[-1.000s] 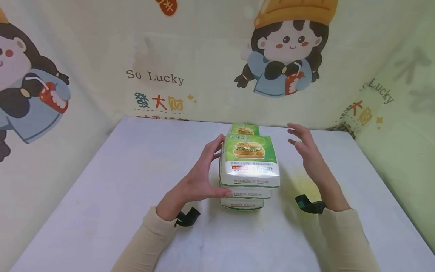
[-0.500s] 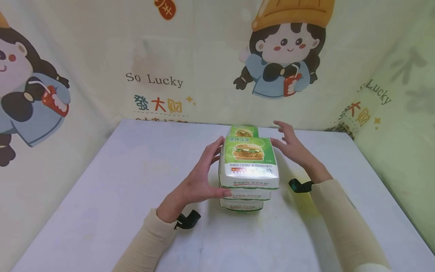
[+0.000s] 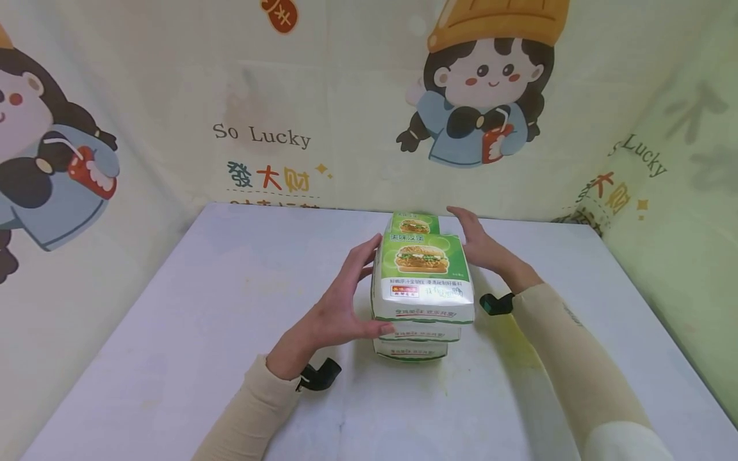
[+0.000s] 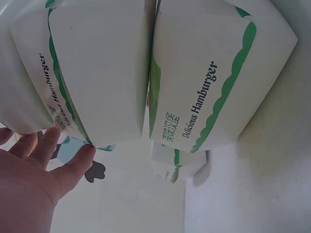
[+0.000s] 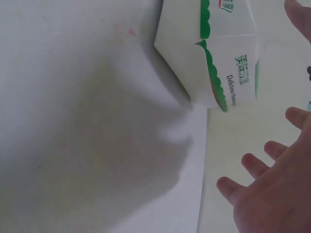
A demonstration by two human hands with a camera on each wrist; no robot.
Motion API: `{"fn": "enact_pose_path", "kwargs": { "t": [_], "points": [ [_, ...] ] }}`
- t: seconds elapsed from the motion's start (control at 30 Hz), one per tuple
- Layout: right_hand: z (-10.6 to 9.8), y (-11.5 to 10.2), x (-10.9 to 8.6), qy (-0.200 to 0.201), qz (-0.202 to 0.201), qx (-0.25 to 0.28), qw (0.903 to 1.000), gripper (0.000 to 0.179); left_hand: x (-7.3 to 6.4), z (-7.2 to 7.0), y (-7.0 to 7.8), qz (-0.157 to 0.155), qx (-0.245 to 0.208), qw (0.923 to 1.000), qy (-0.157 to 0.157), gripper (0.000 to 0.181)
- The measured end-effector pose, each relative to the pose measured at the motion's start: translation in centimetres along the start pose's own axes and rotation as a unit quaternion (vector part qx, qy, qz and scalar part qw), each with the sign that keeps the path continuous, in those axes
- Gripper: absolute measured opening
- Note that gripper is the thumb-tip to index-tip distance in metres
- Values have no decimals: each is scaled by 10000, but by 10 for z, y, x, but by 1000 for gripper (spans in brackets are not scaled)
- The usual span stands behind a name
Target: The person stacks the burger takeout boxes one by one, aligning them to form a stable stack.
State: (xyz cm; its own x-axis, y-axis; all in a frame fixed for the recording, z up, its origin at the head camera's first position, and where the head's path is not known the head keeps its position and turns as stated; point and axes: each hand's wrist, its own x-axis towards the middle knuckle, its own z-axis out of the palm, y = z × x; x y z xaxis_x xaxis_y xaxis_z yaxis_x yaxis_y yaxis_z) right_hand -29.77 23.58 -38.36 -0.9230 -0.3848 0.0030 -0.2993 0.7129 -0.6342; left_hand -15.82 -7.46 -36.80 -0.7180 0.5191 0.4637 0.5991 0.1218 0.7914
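A stack of three white-and-green hamburger boxes stands upright: top box (image 3: pixel 423 304), middle box (image 3: pixel 429 333) and bottom box (image 3: pixel 410 349). My left hand (image 3: pixel 337 310) holds the stack from the left, thumb over the middle box's front corner and fingers toward its back. The left wrist view shows fingertips (image 4: pixel 80 158) against the edges of the two upper boxes. To the right of the top box is my right hand (image 3: pixel 490 250), its thumb partly hidden. Its fingers (image 5: pixel 255 165) are spread and extended in the right wrist view.
Another hamburger box (image 3: pixel 414 224) sits behind the stack, near the back of the white table (image 3: pixel 242 282). A cartoon-printed cloth (image 3: pixel 346 96) hangs behind and at both sides. Black wrist devices (image 3: pixel 320 375) are worn on both wrists.
My right hand has moved left, from apart at the right to beside the top box. My left hand and the stack have stayed in place.
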Motion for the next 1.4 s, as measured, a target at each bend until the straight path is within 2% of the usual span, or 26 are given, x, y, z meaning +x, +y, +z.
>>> {"fn": "enact_pose_path", "kwargs": {
  "t": [0.2,0.6,0.83,1.07,1.4],
  "points": [
    [6,3,7,-91,-337,-101,9993,89,-1,-1,0,74,30,10000,50,116],
    [17,4,6,-456,-401,-238,9979,82,0,-1,-1,101,-7,9999,30,114],
    [19,3,9,-348,-523,-160,9979,78,0,-1,-2,101,1,9999,7,114],
    [20,1,13,-273,-737,273,9965,78,0,-2,1,111,12,9999,-22,114],
    [20,3,10,-3,-488,207,9986,78,0,-3,0,162,10,9999,-3,114]
  ]
}}
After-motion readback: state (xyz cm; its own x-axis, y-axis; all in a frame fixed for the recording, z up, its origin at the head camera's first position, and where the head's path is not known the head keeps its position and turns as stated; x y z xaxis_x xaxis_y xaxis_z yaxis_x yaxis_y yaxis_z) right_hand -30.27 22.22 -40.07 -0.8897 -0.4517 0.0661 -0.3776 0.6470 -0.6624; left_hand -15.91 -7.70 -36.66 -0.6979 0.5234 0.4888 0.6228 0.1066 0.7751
